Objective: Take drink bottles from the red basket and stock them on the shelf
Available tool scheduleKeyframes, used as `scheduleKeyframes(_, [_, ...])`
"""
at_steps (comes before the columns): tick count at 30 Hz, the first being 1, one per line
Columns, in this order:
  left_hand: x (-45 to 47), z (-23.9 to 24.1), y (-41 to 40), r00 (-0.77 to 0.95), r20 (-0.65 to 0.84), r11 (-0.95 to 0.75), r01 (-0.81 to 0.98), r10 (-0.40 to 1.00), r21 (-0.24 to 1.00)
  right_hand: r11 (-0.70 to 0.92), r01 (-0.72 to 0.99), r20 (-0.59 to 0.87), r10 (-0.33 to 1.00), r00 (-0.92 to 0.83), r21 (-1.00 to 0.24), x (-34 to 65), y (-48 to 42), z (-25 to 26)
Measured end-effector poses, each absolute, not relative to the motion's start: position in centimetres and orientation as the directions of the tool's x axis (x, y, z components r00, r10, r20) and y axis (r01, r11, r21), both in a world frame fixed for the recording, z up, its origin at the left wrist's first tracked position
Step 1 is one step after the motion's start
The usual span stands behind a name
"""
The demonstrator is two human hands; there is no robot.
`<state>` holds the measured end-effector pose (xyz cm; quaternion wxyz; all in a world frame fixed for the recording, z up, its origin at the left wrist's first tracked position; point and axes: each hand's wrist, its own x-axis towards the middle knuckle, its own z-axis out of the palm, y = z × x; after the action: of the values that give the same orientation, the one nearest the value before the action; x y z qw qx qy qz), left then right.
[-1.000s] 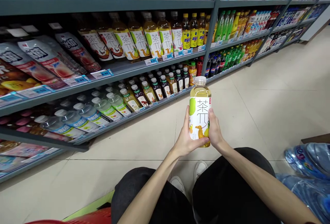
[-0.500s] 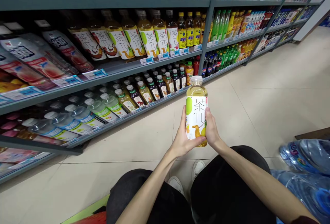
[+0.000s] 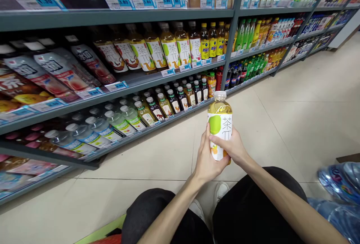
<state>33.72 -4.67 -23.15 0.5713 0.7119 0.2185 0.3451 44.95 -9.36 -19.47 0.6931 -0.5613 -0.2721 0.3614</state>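
Note:
Upright above the floor, in front of my knees, is a tea bottle [image 3: 220, 106] with pale yellow liquid, a white cap and a white label with a green fruit on it. My left hand [image 3: 209, 159] grips its left side and lower part, thumb across the bottom. From the right my right hand [image 3: 234, 146] is wrapped round it, its thumb lying across the front of the label. Both hands are closed on the bottle, and the fingers behind it are hidden. Similar tea bottles [image 3: 170, 51] stand in a row on the middle shelf.
Long shelves [image 3: 140, 83] of drinks run from the left to the far right, with price tags along their edges. Large water jugs [image 3: 337, 184] are on the floor at my right. My knees and white shoes [image 3: 221, 193] show below. Something green [image 3: 101, 231] lies at lower left.
The bottle has turned so its label's green fruit faces me more. My right thumb has moved from the bottle's right side across its front. The view has shifted slightly.

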Motion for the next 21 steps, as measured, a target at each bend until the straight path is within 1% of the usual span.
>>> scheduleKeyframes(2, [33.5, -22.9, -4.6, 0.663, 0.303, -0.367, -0.046, 0.684, 0.929, 0.134, -0.18, -0.009, 0.777, 0.629, -0.975, 44.8, -9.3, -19.4])
scheduleKeyframes(4, [33.3, -22.5, -4.6, 0.68, 0.323, -0.437, -0.004, 0.659, 0.899, 0.166, -0.181, 0.001, 0.739, 0.674, -0.969, 44.8, -9.3, -19.3])
scheduleKeyframes(6, [33.4, -22.0, -4.9, 0.674, 0.324, -0.455, 0.021, 0.664, 0.89, 0.212, -0.191, 0.017, 0.71, 0.704, -0.959, 45.0, -9.4, -19.2])
scheduleKeyframes(8, [33.7, -21.6, -5.3, 0.639, 0.32, -0.413, -0.004, 0.699, 0.911, 0.277, -0.191, 0.057, 0.691, 0.721, -0.942, 45.6, -9.6, -19.2])
scheduleKeyframes(10, [34.0, -21.2, -5.7, 0.627, 0.281, -0.283, -0.1, 0.726, 0.954, 0.337, -0.161, 0.114, 0.665, 0.738, -0.927, 46.4, -9.9, -19.5])
scheduleKeyframes(11, [34.2, -21.0, -5.8, 0.645, 0.241, -0.178, -0.163, 0.725, 0.97, 0.359, -0.134, 0.143, 0.648, 0.748, -0.924, 46.8, -10.1, -19.6])
scheduleKeyframes(13, [34.3, -20.7, -5.7, 0.724, 0.124, 0.097, -0.256, 0.679, 0.962, 0.386, -0.079, 0.194, 0.617, 0.763, -0.919, 47.5, -10.3, -19.9])
scheduleKeyframes(15, [34.2, -20.2, -5.3, 0.791, 0.002, 0.356, -0.278, 0.612, 0.892, 0.411, -0.074, 0.214, 0.611, 0.762, -0.909, 47.9, -10.5, -19.9])
scheduleKeyframes(17, [33.8, -19.8, -4.8, 0.82, -0.119, 0.547, -0.259, 0.561, 0.796, 0.439, -0.139, 0.205, 0.648, 0.734, -0.888, 47.8, -10.5, -19.6])
scheduleKeyframes(19, [33.5, -19.4, -4.6, 0.854, -0.19, 0.669, -0.221, 0.484, 0.71, 0.445, -0.236, 0.185, 0.716, 0.673, -0.864, 47.4, -10.5, -19.0])
scheduleKeyframes(21, [33.2, -19.3, -4.7, 0.908, -0.192, 0.725, -0.155, 0.372, 0.671, 0.421, -0.297, 0.168, 0.773, 0.611, -0.857, 47.2, -10.6, -18.4])
